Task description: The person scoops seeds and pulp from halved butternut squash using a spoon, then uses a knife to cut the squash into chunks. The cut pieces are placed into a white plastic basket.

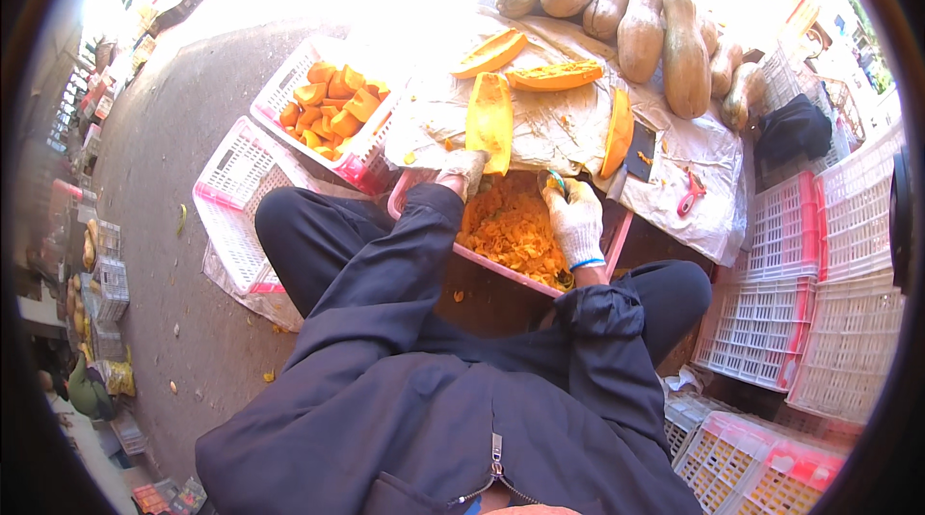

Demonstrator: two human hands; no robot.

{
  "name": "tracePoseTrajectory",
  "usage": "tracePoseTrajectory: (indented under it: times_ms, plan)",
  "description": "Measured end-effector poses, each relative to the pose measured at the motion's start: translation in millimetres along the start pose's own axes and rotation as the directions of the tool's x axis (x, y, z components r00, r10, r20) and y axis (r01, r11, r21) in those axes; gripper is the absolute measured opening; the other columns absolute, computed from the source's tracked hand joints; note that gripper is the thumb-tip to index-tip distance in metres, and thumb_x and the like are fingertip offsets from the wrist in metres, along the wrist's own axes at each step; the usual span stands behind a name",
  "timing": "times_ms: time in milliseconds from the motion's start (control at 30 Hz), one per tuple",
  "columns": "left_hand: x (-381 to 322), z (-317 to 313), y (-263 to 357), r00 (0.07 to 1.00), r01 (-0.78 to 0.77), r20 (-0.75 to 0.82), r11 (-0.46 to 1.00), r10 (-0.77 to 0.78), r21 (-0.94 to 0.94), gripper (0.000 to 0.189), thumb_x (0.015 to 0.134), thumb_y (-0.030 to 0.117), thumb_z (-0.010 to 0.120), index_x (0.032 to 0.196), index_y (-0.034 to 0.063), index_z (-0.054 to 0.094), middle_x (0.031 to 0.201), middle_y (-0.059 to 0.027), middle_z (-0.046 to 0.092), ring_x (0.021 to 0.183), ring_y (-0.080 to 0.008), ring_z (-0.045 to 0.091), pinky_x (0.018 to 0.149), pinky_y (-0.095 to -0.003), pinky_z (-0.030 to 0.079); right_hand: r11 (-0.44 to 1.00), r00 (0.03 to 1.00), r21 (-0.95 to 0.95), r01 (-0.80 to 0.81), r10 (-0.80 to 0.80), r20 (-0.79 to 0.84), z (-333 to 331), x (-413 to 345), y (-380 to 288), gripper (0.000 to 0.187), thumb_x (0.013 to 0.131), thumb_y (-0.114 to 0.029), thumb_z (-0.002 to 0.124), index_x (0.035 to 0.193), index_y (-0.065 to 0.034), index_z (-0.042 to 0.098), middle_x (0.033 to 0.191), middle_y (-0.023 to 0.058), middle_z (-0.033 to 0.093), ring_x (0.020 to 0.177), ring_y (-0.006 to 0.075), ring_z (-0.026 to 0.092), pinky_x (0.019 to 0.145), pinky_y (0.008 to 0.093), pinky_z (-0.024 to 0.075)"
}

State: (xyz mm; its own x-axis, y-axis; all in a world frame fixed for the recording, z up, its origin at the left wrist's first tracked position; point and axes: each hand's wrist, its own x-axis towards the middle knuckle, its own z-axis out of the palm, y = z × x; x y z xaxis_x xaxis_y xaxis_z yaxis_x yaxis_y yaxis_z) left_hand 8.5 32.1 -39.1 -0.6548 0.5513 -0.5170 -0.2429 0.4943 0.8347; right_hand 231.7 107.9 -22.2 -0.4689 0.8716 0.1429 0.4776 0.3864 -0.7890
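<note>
My left hand [467,169], in a knit work glove, grips the near end of a long pumpkin slice [489,117] lying at the table's front edge. My right hand [576,220], in a white knit glove with a blue cuff edge, holds a small tool [556,181] with a teal rim; my fingers hide most of it. Below both hands a pink crate [506,268] holds a heap of orange pumpkin peelings and pulp [517,229]. Two cut pumpkin slices [555,75] lie farther back on the sheet, and another pumpkin slice [618,132] lies to the right.
Whole long pumpkins [685,56] line the back right of the sheet-covered table [556,117]. A knife [639,154] and a red-handled peeler [691,191] lie at right. A white crate [278,107] of pumpkin chunks stands left, beside another crate [238,175]. Stacked crates [766,298] stand right.
</note>
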Motion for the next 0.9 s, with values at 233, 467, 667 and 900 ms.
tracePoseTrajectory:
  times_ms: [233,467,667,900]
  plan:
    - [18,-32,-15,0.964,0.198,0.238,0.920,-0.120,-0.338,0.030,0.105,0.017,0.059,0.127,-0.0033,0.065,0.104,-0.0157,0.076,0.074,-0.0252,0.075,0.062,-0.0353,0.063,0.994,0.997,0.112,0.019,-0.010,-0.076,-2,-2,0,0.024,0.092,-0.021,0.078,0.104,-0.0010,0.077,0.094,0.0201,0.074,0.086,0.0344,0.071,0.078,0.0429,0.0544]
    - [77,-43,49,0.978,-0.202,-0.042,0.979,0.203,0.029,0.029,0.097,0.019,0.069,0.119,0.0002,0.074,0.110,-0.0198,0.076,0.092,-0.0300,0.077,0.077,-0.0395,0.063,0.992,0.993,0.078,0.098,-0.093,-0.067,-7,-8,-25,0.020,0.091,-0.022,0.077,0.098,-0.0035,0.077,0.095,0.0204,0.071,0.089,0.0441,0.069,0.078,0.0520,0.0543]
    - [175,-49,114,0.846,-0.102,-0.160,0.450,0.508,0.887,0.044,0.090,0.034,0.075,0.126,0.0071,0.074,0.124,-0.0234,0.074,0.114,-0.0393,0.073,0.100,-0.0472,0.057,0.994,0.995,0.050,0.095,-0.095,-0.008,-10,-12,-30,0.018,0.089,-0.016,0.077,0.101,-0.0026,0.076,0.095,0.0189,0.069,0.090,0.0418,0.068,0.078,0.0483,0.0540]
    - [111,18,128,0.937,-0.325,0.024,0.847,0.348,0.421,0.055,0.106,0.046,0.061,0.140,0.0027,0.063,0.112,-0.0210,0.076,0.098,-0.0317,0.073,0.089,-0.0438,0.058,0.994,0.995,0.030,0.104,-0.104,0.002,-14,-14,-29,0.015,0.089,-0.016,0.077,0.099,-0.0041,0.075,0.095,0.0171,0.068,0.089,0.0406,0.069,0.076,0.0488,0.0539]
